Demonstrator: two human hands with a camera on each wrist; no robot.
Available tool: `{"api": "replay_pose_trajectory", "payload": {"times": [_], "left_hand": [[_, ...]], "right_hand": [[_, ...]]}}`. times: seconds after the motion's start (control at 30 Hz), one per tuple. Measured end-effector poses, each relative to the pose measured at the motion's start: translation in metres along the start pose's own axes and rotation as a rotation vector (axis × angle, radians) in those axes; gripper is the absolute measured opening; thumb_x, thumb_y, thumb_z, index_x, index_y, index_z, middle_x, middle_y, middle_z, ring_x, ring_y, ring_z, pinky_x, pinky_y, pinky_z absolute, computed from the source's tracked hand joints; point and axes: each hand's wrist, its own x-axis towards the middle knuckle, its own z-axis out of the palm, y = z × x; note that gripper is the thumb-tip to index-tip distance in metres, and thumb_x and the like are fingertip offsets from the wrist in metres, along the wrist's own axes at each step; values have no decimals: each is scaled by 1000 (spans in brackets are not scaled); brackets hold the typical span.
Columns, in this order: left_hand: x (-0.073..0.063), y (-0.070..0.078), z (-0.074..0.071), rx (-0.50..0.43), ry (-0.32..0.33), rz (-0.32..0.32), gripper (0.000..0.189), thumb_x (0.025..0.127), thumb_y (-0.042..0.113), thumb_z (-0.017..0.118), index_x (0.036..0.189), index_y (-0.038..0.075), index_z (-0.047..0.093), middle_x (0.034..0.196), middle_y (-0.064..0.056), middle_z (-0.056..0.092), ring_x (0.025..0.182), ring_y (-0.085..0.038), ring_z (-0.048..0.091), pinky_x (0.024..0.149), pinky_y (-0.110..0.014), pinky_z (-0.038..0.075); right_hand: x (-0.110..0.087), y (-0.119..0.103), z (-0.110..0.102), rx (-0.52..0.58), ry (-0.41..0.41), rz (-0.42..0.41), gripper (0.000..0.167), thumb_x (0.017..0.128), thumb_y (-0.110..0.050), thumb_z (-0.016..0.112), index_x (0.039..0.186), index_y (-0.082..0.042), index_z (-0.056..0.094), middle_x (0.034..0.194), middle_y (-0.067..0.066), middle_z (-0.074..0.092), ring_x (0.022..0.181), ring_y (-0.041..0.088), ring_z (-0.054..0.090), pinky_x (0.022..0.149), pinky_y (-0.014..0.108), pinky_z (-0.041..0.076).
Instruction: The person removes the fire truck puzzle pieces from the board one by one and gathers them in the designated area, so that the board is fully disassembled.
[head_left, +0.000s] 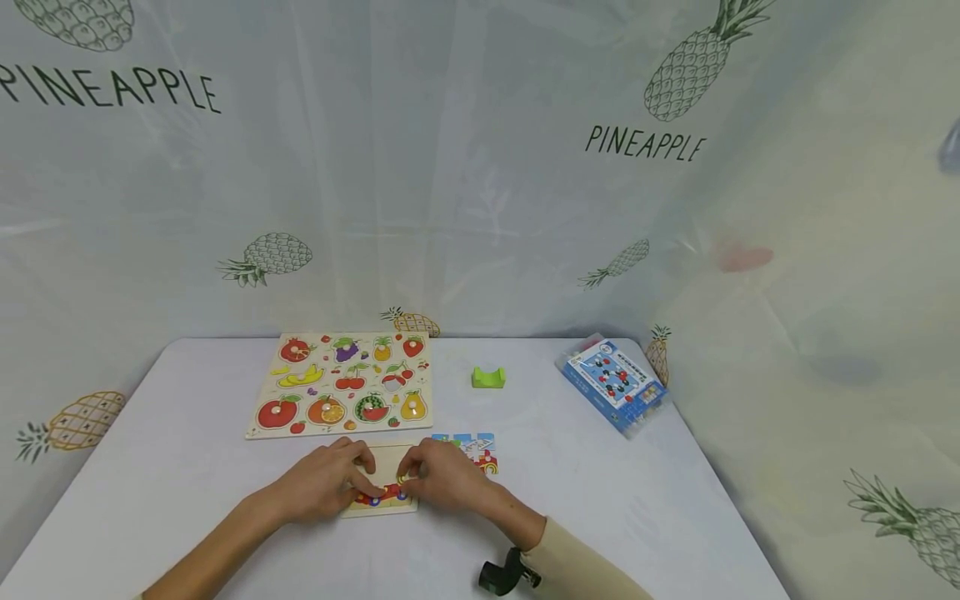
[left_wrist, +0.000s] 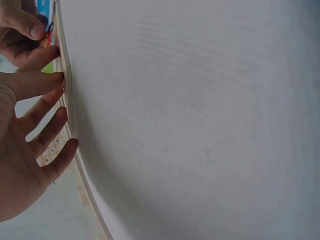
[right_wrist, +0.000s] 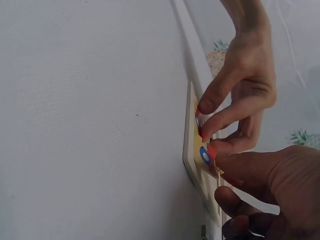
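Note:
A small wooden puzzle board (head_left: 390,510) lies near the middle of the table, with a red vehicle picture along its near side. My left hand (head_left: 324,482) spans the board's left part, its fingers spread and its fingertips touching the laid pieces. From the right, my right hand (head_left: 447,477) pinches a puzzle piece (right_wrist: 206,156) with a blue wheel between thumb and fingers, at the board's surface. In the left wrist view, the left hand's fingers (left_wrist: 52,125) reach along the board's edge. Further pieces (head_left: 486,461) with a red vehicle lie behind the right hand, partly hidden.
A fruit peg puzzle (head_left: 348,383) lies at the back left. A green plastic piece (head_left: 488,378) stands to its right. At the back right sits a blue boxed set (head_left: 613,383). A curtain with pineapple prints (head_left: 480,167) borders the table.

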Motion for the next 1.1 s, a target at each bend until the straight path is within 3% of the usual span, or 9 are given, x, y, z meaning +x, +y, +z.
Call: {"api": "replay_pose_trajectory", "payload": {"times": [0.37,0.6,0.9,1.1], "left_hand": [[-1,-2,0,-23,-7,-25,35,83,14,78,104,42,79,107,11,61,102,-14,51,78,-39,46],[0,-2,-1,-51,-44,-58,35,85,17,76,107,45,77,108,11,59,102,-12,49,80,-38,46],[-2,-4,0,-54,-34,-57,35,85,18,77,106,46,77,109,13,59,104,-13,49,81,-38,45],[-1,-6,0,-71,-40,-60,33,85,19,77,105,46,77,109,13,59,103,-12,48,80,-37,44]], "right_hand": [[-2,5,-4,150,6,7,7,90,-20,76,89,-22,69,77,-16,60,68,-1,53,62,19,44],[-13,17,-21,197,36,18,6,88,-18,77,89,-18,71,76,-13,61,69,1,54,62,19,45],[-40,50,-50,191,23,124,6,89,-22,76,91,-20,71,76,-10,65,68,6,55,60,21,44],[-58,69,-60,158,-7,138,6,89,-21,76,91,-17,73,75,-10,64,69,7,54,62,22,43]]}}
